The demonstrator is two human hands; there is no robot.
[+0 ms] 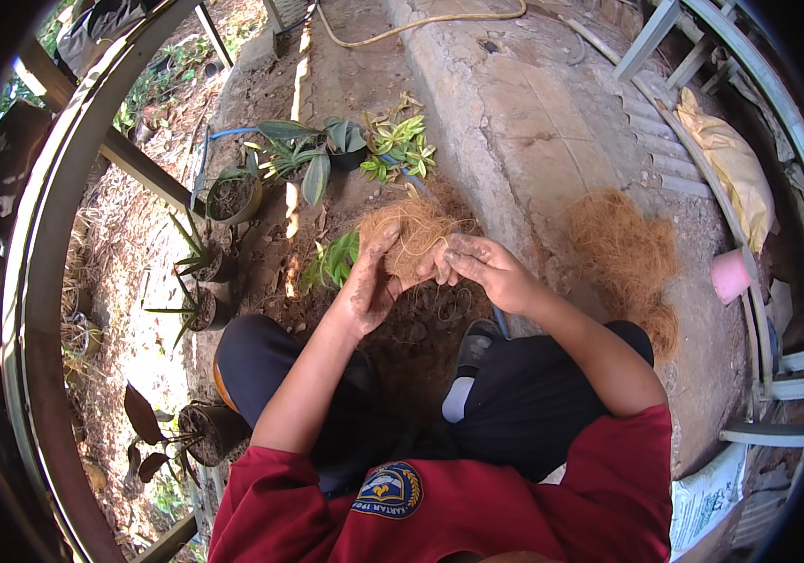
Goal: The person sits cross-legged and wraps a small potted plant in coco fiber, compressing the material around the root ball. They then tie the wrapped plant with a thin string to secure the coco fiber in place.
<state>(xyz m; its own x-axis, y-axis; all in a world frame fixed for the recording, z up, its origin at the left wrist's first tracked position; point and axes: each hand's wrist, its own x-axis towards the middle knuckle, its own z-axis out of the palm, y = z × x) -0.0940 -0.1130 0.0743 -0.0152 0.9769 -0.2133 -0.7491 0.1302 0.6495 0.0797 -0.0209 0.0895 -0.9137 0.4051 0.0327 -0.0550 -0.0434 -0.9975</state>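
A loose wad of brown coconut fibre (412, 229) is held up in front of me between both hands. My left hand (372, 281), smeared with soil, cups the wad from the left and below. On its right side, my right hand (476, 264) pinches strands at the lower edge, its fingertips also soiled. A green leafy plant (335, 260) shows just left of my left hand; its base is hidden. Beneath the hands lies dark loose soil (416, 320), with a few stray fibres hanging over it.
A large heap of coconut fibre (623, 246) lies on the concrete ledge (535, 141) to the right. Beyond it are a pink pot (731, 276) and a yellow sack (725, 162). Potted plants (233, 197) line the left and far side. A hose (416, 27) crosses the top.
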